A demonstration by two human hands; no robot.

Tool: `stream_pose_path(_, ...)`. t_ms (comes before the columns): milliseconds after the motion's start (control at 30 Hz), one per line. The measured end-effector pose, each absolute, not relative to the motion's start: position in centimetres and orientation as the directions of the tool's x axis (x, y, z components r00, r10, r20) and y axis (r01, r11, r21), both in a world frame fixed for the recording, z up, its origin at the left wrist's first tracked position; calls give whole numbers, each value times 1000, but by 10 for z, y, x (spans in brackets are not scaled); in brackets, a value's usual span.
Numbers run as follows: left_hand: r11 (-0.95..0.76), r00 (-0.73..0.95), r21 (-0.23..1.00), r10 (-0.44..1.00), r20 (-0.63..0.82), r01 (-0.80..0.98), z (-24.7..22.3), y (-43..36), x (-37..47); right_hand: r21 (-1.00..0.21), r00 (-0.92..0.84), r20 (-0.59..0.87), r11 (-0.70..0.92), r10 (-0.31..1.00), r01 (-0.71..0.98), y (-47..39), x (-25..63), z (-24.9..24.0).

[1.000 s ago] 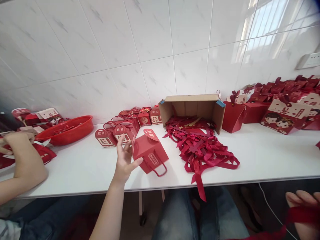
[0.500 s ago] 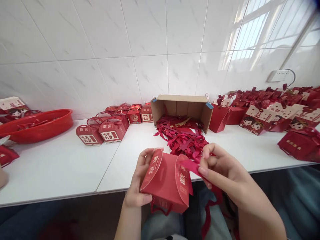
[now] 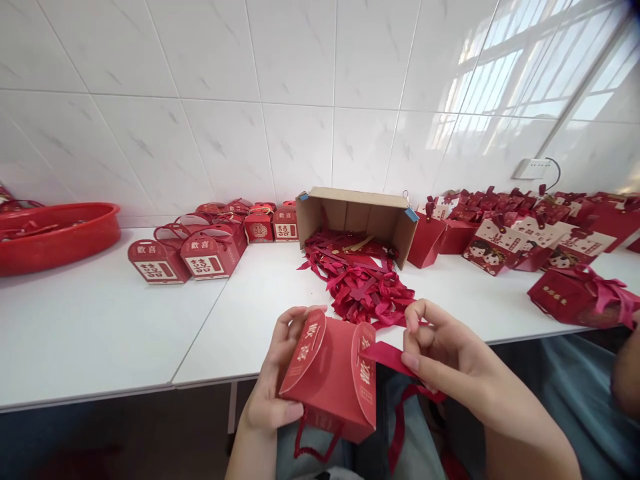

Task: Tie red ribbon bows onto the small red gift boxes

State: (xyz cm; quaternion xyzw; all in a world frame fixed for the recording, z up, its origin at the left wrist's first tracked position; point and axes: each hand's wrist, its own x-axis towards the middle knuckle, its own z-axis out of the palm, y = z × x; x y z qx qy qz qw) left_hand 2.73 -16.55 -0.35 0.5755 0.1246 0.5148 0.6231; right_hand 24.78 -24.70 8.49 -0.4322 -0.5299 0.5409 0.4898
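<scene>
A red gift box (image 3: 333, 370) with gold characters on its rounded flaps is tilted above my lap. My left hand (image 3: 277, 380) grips its left side, thumb at the lower edge. A dark red cord handle (image 3: 320, 453) hangs below the box. At its right flap, a crimson ribbon (image 3: 387, 355) runs from a slit to my right hand (image 3: 445, 363), whose thumb and fingers pinch it. The ribbon's loose tail dangles below that hand. Just beyond the hands, a pile of red ribbons (image 3: 367, 287) spills over the table from a cardboard box (image 3: 350, 197) lying on its side.
Finished-looking red gift boxes (image 3: 207, 257) stand on the white table (image 3: 125, 333) at left, near a red basin (image 3: 75, 233). Many more boxes (image 3: 495, 247) fill the right side. A co-worker's hand (image 3: 631, 363) is at the far right edge, by a bow-tied box (image 3: 570, 293).
The ribbon stretch between the flap and my right hand looks longer, the hand being slightly farther right. The view has shifted a little rightward, and a co-worker's hand now shows at right.
</scene>
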Motion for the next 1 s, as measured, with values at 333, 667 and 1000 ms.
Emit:
stream_pose_path(333, -205, 462, 824, 745, 481, -528, 6, -173, 29, -999, -274, 36, 35, 961, -11, -243, 242, 82)
stream_pose_path(667, -135, 548, 823, 685, 480, -552, 4, -176, 31, -955, -377, 9, 120, 926, 271, -231, 244, 95)
stream_pose_path(1000, -181, 632, 891, 647, 427, -417, -4, -173, 27, -955, -491, -229, -94, 840, 283, -204, 260, 85)
